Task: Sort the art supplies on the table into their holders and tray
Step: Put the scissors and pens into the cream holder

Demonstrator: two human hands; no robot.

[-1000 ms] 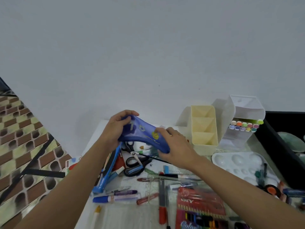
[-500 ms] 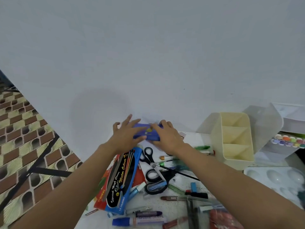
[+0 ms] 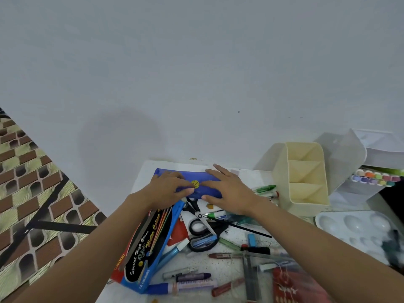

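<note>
The fingers point(image 3: 219, 172) of my right hand point(image 3: 228, 191) lie straight and flat on the blue pouch point(image 3: 204, 188). Those of my left hand point(image 3: 166, 189) bend down onto its other half, and I cannot tell whether they pinch the cloth or only press it. The pouch sits under both palms at the far edge of the table point(image 3: 247, 176), its long axis running left to right along the wall, so I judge the right hand nearer the cream holder point(image 3: 303, 173) beyond that end.
</note>
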